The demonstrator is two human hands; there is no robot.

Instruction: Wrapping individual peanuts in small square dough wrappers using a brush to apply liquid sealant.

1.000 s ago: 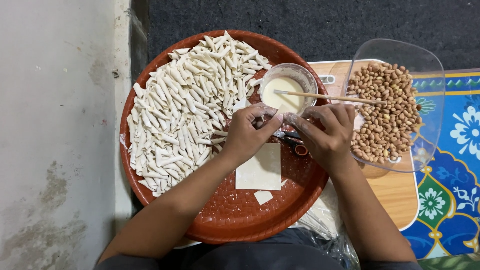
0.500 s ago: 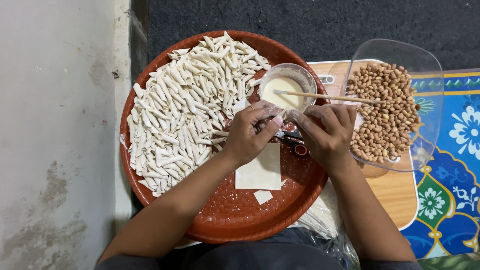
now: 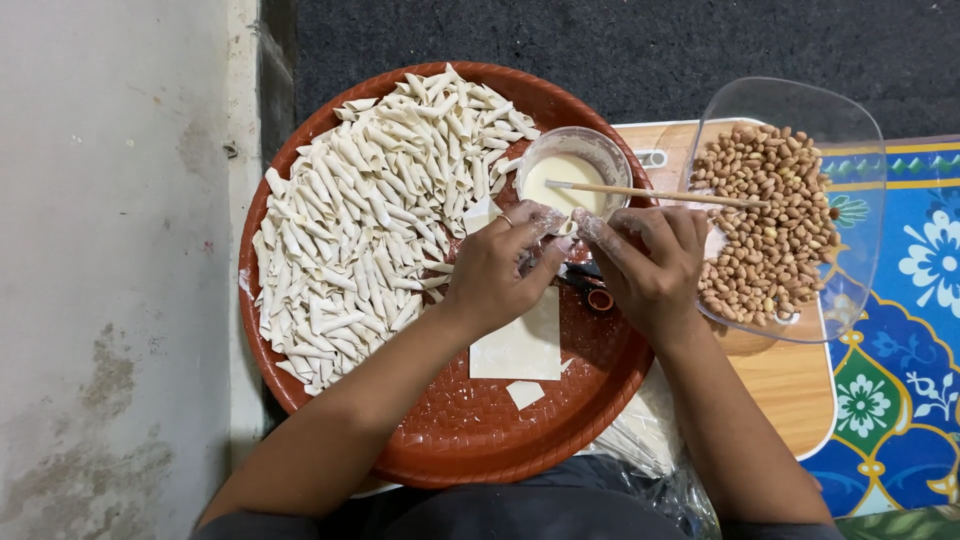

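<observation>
Fingers of left hand and right hand pinching together on small wrapper over red tray, beside paste bowl. I'm judging: rolling step underway; next needing sealed edge, placing on roll pile.

Small white dough piece, pinched mid-air

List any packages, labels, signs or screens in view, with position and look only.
No labels, signs or screens show.
Clear plastic bag: crumpled, at the tray's lower right edge, beside the right forearm; contents cannot be made out.
Clear plastic container: squarish with rounded corners, right of the round red-brown tray, holding brown peanuts; unprinted as far as visible.
</observation>
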